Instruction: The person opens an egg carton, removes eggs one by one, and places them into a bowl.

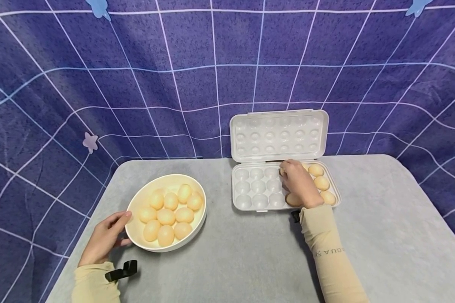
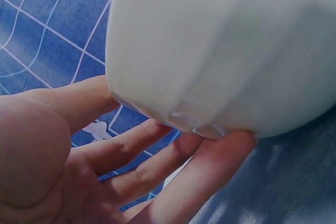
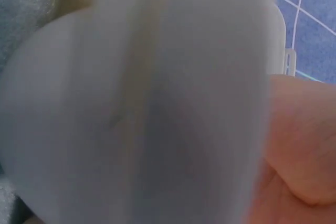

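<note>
A white bowl (image 1: 134, 233) of several pale beige eggs (image 1: 166, 216) stands on the left. My left hand (image 1: 103, 237) holds its left side, thumb at the rim, fingers under the outer wall; the left wrist view shows these fingertips against the bowl (image 2: 220, 51). On the right lies an open egg box (image 1: 258, 186), its clear lid (image 1: 284, 134) raised behind. Over its middle, my right hand (image 1: 298, 181) has its fingers bent down around an egg, mostly hidden, at the back row. Eggs (image 1: 321, 183) fill cups at the right end. The right wrist view is blurred by the box (image 3: 199, 103).
A grey table (image 1: 231, 261) carries both containers. Behind it and at both sides hangs a blue gridded cloth (image 1: 197, 50) with star shapes. The egg box lid stands up close to this cloth. Bare cups line the box's left half.
</note>
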A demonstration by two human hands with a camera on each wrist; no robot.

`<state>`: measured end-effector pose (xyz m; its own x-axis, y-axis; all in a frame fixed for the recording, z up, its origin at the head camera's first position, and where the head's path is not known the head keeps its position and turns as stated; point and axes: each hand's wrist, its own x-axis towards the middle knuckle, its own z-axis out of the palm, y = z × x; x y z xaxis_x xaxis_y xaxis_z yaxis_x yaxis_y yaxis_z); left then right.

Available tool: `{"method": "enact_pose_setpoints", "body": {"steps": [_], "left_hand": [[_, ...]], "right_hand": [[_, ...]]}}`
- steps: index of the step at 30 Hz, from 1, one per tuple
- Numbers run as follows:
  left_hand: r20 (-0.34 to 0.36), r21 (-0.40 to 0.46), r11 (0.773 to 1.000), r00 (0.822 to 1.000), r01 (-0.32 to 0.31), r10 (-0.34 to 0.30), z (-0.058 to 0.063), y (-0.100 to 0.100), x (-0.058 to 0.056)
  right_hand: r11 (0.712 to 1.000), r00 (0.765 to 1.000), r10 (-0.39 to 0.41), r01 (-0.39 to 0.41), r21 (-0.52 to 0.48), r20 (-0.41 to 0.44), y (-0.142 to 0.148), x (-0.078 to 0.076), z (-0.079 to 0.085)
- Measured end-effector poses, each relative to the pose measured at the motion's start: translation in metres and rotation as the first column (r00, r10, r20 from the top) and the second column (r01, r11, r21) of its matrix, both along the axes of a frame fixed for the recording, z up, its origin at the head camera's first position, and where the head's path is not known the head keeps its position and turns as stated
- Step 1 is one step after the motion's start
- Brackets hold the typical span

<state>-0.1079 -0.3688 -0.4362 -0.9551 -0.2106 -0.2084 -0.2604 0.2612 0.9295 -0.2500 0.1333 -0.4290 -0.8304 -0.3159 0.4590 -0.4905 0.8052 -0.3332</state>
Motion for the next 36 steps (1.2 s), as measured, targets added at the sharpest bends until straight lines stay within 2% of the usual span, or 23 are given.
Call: {"method": "enact_pose_setpoints", "body": {"steps": [4,10,17,19,21,25,30,32,36], "left_hand": [[0.013,0.008,1.0,1.0,-0.011,0.011,-0.005,-0.004,-0.002],[-0.011,-0.003,1.0,1.0,0.011,-0.011,0.002,0.003,0.001],[0.009,0.038,0.999,1.0,-0.012,0.011,-0.023,-0.017,-0.008],[0.0,0.036,0.999,1.0,-0.012,0.012,-0.026,-0.019,-0.008],[-0.014,0.043,0.999,1.0,-0.007,0.008,-0.025,-0.018,-0.008],[-0.021,0.037,0.999,1.0,-0.003,0.004,-0.014,-0.009,-0.004],[-0.02,0.044,0.999,0.999,0.027,-0.027,-0.006,-0.005,-0.001],[-0.025,0.062,0.998,0.999,0.026,-0.024,-0.004,-0.004,0.0],[-0.029,0.033,0.999,1.0,0.011,-0.01,0.001,0.001,0.002]], "right_hand": [[1.0,0.999,-0.031,0.031,0.002,-0.004,0.001,-0.001,-0.001],[0.998,0.997,-0.069,0.069,0.011,0.034,0.004,-0.001,-0.005],[0.999,0.996,-0.036,0.037,-0.011,0.077,0.007,-0.004,-0.008],[0.999,0.997,-0.028,0.029,-0.017,0.078,0.007,-0.004,-0.008],[0.999,0.997,-0.023,0.025,-0.025,0.07,0.007,-0.005,-0.008],[0.999,0.999,-0.02,0.023,-0.048,0.051,0.008,-0.005,-0.007],[0.995,0.998,-0.041,0.044,-0.085,0.038,0.008,-0.005,-0.004],[0.993,0.998,-0.055,0.057,-0.106,0.024,0.007,-0.004,-0.001],[0.987,0.998,-0.067,0.063,-0.15,-0.021,0.003,-0.004,0.005]]}}
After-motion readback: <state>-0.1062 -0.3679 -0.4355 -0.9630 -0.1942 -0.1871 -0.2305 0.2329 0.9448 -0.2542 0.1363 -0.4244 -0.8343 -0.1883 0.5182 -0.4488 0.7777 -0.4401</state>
